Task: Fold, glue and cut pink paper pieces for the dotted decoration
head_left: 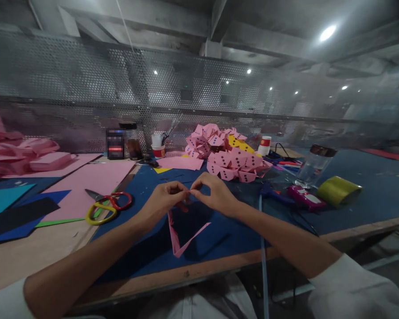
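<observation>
Your left hand (166,197) and right hand (216,195) meet over the blue mat (139,259), with their fingertips touching or very nearly so. The pink strip (177,248) hangs under your left hand, folded into a narrow V, its upper end running up to your left fingers, which look closed on it; its other end points free to the right. Your right thumb and forefinger curve round to the same spot, but whether they grip any paper cannot be told, as that place is too small and partly hidden. For such fine fingertip work, a light, level pinch should serve best: firm enough that the paper does not slip, soft enough not to crush the crease. It would help to steady the strip with the left and make the small adjustments with the right, letting the free end hang without twisting. The scissors (109,198) lie to your left and the dotted pile (234,166) sits beyond your right hand, so mind your right knuckles there. Mind, too, the pale cord (264,266) crossing the near edge beneath your right forearm; a sleeve could snag it.
</observation>
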### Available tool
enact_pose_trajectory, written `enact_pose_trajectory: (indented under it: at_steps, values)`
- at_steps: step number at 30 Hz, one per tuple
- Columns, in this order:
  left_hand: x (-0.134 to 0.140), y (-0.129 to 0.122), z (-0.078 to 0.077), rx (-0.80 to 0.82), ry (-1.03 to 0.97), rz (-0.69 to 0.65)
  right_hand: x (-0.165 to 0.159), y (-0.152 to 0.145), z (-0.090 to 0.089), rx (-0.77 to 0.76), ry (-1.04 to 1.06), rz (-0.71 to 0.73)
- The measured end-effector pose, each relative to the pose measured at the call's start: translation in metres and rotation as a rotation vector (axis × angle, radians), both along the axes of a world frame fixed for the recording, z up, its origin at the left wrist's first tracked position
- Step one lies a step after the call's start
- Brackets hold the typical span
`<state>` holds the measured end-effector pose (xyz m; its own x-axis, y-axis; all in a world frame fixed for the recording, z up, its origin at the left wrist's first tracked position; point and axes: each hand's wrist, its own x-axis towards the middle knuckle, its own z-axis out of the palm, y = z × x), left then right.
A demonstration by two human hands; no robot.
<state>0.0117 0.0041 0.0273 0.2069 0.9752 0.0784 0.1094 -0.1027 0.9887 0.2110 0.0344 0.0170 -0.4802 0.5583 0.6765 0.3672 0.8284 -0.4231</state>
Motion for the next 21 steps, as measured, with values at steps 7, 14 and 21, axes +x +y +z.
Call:
enact_pose_trajectory:
  at_steps: [7, 14, 21]
  values:
    - [0.0021, -0.0036, -0.0004, 0.025, -0.014, -0.006, -0.0007, -0.0027, -0.0016, 0.177, -0.059, -0.048]
    - [0.0, -0.0022, -0.0027, 0.049, -0.023, -0.021, 0.0003, -0.005, -0.0001, 0.276, -0.119, -0.061]
    - [-0.0018, -0.0018, -0.0027, 0.013, -0.017, -0.014, 0.0029, -0.0068, 0.001, 0.328, -0.188, -0.091]
